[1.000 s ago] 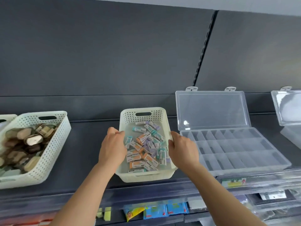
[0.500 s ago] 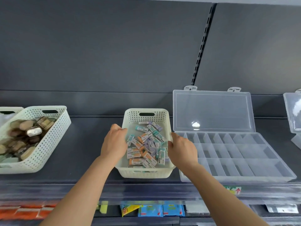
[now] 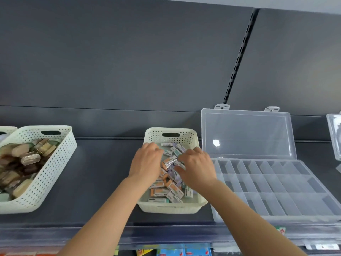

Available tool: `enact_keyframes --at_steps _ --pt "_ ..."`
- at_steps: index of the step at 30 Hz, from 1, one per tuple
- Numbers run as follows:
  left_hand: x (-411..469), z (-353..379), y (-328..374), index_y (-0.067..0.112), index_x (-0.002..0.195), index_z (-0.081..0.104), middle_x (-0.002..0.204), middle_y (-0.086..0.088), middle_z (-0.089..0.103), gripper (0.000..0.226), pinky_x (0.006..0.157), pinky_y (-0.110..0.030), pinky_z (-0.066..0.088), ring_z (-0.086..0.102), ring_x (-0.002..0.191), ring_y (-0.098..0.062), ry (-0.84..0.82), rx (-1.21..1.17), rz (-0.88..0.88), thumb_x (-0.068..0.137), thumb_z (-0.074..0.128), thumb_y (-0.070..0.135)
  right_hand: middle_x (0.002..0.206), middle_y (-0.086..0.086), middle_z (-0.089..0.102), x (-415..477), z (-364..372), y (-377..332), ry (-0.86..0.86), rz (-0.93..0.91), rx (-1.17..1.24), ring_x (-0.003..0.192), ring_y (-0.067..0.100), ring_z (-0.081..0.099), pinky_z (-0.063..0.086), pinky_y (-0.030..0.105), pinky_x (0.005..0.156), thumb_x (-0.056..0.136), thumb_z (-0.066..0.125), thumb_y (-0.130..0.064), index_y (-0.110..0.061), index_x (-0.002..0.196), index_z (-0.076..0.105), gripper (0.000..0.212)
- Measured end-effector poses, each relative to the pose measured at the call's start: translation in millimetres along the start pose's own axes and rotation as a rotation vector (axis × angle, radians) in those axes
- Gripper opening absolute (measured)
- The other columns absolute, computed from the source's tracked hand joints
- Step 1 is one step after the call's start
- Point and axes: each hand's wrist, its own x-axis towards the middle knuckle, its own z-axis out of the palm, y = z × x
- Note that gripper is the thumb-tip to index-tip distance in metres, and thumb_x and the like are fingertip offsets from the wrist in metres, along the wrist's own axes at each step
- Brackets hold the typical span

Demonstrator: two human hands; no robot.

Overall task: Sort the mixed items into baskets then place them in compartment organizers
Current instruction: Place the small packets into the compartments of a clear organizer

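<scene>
Two hands are digging among the small boxes [image 3: 160, 192] — left hand [image 3: 147, 163] and right hand [image 3: 197, 169], fingers curling down; whether either grip is pinching one, I cannot tell. The boxes are lying in the cream basket [image 3: 171, 209], just beside the open organizer [image 3: 267, 191], likely for short transfers.

A dark grey back panel [image 3: 129, 61] fills the upper half of the frame. A black slotted upright [image 3: 238, 58] cuts it at the upper right, leaning with the wide lens, and the panel to its right [image 3: 304, 71] carries a soft pale glare. A thin light strip [image 3: 304, 4] shows in the top right corner. Below runs a dark grey shelf [image 3: 103, 172], fronted by a clear plastic rail [image 3: 166, 235]. Bright packets [image 3: 171, 252] sit on a lower level at the bottom edge.
</scene>
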Motion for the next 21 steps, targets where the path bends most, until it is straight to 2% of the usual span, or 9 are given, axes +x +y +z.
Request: enact_keyframes --at_steps 4,8,11,15,18,21 --pt "17.7 8.9 7.5 0.014 0.117 0.065 0.117 -0.002 0.058 0.035 0.089 -0.030 0.044 0.050 0.109 -0.019 -0.181 -0.165 0.005 0.091 0.049 -0.002 0.099 0.005 0.064 11.4 7.5 -9.3 -0.230 0.068 0.023 0.099 0.022 0.056 0.049 0.034 0.079 0.091 0.054 -0.041 -0.014 0.104 0.065 0.031" --pt "23.9 17.5 7.0 0.013 0.118 0.062 0.118 -0.006 0.060 0.038 0.086 -0.034 0.048 0.057 0.106 -0.024 -0.287 -0.160 -0.082 0.089 0.044 -0.005 0.102 0.006 0.064 20.4 13.7 -8.6 -0.325 0.108 0.037 0.094 0.024 0.059 0.051 0.034 0.077 0.089 0.057 -0.022 -0.013 0.103 0.060 0.017" --pt "25.2 20.6 7.2 0.012 0.106 0.064 0.108 -0.005 0.061 0.031 0.077 -0.033 0.047 0.059 0.099 -0.025 -0.301 -0.151 -0.113 0.088 0.045 -0.004 0.102 0.007 0.061 25.8 18.3 -9.4 -0.397 0.132 0.090 0.092 0.025 0.058 0.049 0.033 0.076 0.089 0.056 -0.016 -0.011 0.104 0.056 0.016" --pt "24.4 21.2 5.5 0.013 0.109 0.064 0.110 -0.005 0.056 0.038 0.079 -0.034 0.049 0.057 0.096 -0.024 -0.282 -0.129 -0.102 0.085 0.043 -0.009 0.098 0.006 0.058 27.4 22.0 -10.2 -0.426 0.123 0.119 0.087 0.023 0.057 0.050 0.032 0.075 0.088 0.058 -0.020 -0.011 0.100 0.055 0.016" --pt "23.7 20.0 3.3 0.014 0.107 0.065 0.107 -0.003 0.054 0.037 0.076 -0.033 0.048 0.057 0.092 -0.022 -0.287 -0.122 -0.112 0.085 0.044 -0.008 0.108 0.007 0.057 24.8 23.0 -11.6 -0.405 0.095 0.113 0.098 0.026 0.059 0.047 0.033 0.075 0.088 0.061 -0.028 -0.011 0.109 0.053 0.029" --pt "22.3 18.6 1.4 0.015 0.101 0.066 0.102 -0.001 0.053 0.034 0.070 -0.030 0.043 0.054 0.085 -0.019 -0.297 -0.111 -0.136 0.084 0.046 -0.007 0.109 0.008 0.058 22.8 19.3 -11.5 -0.415 0.025 0.129 0.100 0.027 0.058 0.041 0.032 0.073 0.088 0.061 -0.030 -0.009 0.112 0.050 0.034"
